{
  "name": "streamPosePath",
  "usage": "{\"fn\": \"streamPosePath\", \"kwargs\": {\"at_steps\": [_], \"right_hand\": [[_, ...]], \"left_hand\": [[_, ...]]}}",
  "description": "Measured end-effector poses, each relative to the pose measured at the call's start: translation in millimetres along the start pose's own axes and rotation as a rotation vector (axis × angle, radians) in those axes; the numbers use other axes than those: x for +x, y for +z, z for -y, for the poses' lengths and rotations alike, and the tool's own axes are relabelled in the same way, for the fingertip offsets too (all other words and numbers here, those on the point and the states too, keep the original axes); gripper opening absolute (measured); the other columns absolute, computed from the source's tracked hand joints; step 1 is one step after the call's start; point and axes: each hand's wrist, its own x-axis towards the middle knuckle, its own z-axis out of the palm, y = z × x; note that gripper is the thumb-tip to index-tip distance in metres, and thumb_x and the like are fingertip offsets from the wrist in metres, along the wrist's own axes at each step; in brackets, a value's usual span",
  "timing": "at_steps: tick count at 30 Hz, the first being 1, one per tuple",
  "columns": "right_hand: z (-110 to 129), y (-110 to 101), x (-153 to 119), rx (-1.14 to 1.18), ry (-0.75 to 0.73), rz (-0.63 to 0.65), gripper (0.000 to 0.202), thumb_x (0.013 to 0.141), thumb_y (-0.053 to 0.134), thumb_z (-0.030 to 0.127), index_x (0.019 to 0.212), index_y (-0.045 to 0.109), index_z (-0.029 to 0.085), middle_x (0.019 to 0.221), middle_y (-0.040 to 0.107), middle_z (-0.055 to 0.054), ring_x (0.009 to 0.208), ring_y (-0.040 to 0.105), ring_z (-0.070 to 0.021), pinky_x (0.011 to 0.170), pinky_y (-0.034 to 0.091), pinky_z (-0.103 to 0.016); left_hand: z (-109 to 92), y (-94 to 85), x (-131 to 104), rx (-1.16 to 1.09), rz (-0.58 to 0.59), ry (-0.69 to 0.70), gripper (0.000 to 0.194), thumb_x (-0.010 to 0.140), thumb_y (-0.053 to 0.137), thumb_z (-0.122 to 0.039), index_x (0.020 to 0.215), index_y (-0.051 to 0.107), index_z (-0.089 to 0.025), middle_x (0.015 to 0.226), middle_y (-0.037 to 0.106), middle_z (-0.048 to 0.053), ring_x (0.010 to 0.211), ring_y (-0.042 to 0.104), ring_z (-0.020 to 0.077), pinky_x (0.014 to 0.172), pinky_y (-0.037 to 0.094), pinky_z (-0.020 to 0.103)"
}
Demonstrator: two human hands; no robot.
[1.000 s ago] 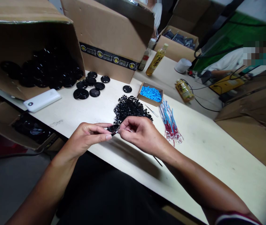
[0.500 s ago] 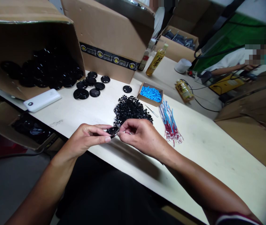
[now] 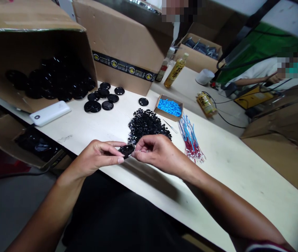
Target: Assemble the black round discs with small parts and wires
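Observation:
My left hand (image 3: 96,158) grips a round black plastic disc (image 3: 127,150) by its left edge, between thumb and fingers, just above the table's front edge. At the disc's right rim, the thumb and index finger of my right hand (image 3: 158,151) are pinched together. Whatever small thing they hold is too hidden to make out. Directly behind my hands lies a heap of small black parts (image 3: 147,122). A thin pointed tool (image 3: 170,126) rests beside the heap, near a bundle of red, white and blue wires (image 3: 190,138).
Several black discs (image 3: 107,105) lie before a tipped cardboard box (image 3: 92,52) full of more discs. A white power bank (image 3: 50,113) sits at the table's left. Behind the heap is a small box of blue pieces (image 3: 169,107); bottles (image 3: 175,70) stand farther back. Another person (image 3: 259,71) works at back right.
The disc has tilted slightly, showing more of its face. Both hands keep almost the same place and grip. The whole view has shifted a little.

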Motion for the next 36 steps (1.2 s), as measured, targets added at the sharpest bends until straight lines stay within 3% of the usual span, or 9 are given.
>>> {"fn": "streamPosePath", "kwargs": {"at_steps": [8,16,26,36], "right_hand": [[-5.0,-5.7,9.2,0.259,0.132,0.194,0.026,0.081,0.085,0.040,0.083,0.075,0.015,0.072,0.066,0.001,0.065,0.054,-0.0123,0.061,0.042,-0.026],[-8.9,-5.2,10.9,0.236,0.116,0.163,0.033,0.076,0.091,0.037,0.094,0.070,0.018,0.070,0.059,0.006,0.061,0.051,-0.0109,0.056,0.038,-0.024],[-6.8,-4.7,13.5,0.368,0.167,0.403,0.040,0.082,0.089,0.045,0.108,0.076,0.017,0.074,0.057,0.005,0.059,0.047,-0.0095,0.048,0.040,-0.020],[-8.3,-2.9,14.6,0.388,0.193,0.441,0.037,0.082,0.089,0.044,0.103,0.078,0.016,0.068,0.058,0.005,0.055,0.045,-0.0083,0.046,0.040,-0.020]], "left_hand": [[0.1,-1.9,-1.1,0.024,0.053,0.008,0.012,0.081,0.092,-0.037,0.089,0.091,-0.029,0.137,0.078,0.014,0.128,0.072,0.0359,0.125,0.041,0.050],[1.2,-7.8,-0.1,-0.026,0.118,0.014,0.010,0.080,0.093,-0.033,0.089,0.091,-0.028,0.136,0.078,0.015,0.131,0.071,0.0368,0.116,0.048,0.048],[11.6,-15.3,6.8,-0.192,0.238,-0.056,0.016,0.072,0.097,-0.034,0.085,0.091,-0.026,0.133,0.079,0.016,0.126,0.073,0.0377,0.117,0.045,0.051],[13.8,-16.1,6.6,-0.237,0.285,-0.043,0.013,0.073,0.097,-0.031,0.084,0.091,-0.028,0.130,0.081,0.014,0.116,0.077,0.0303,0.108,0.051,0.041]]}}
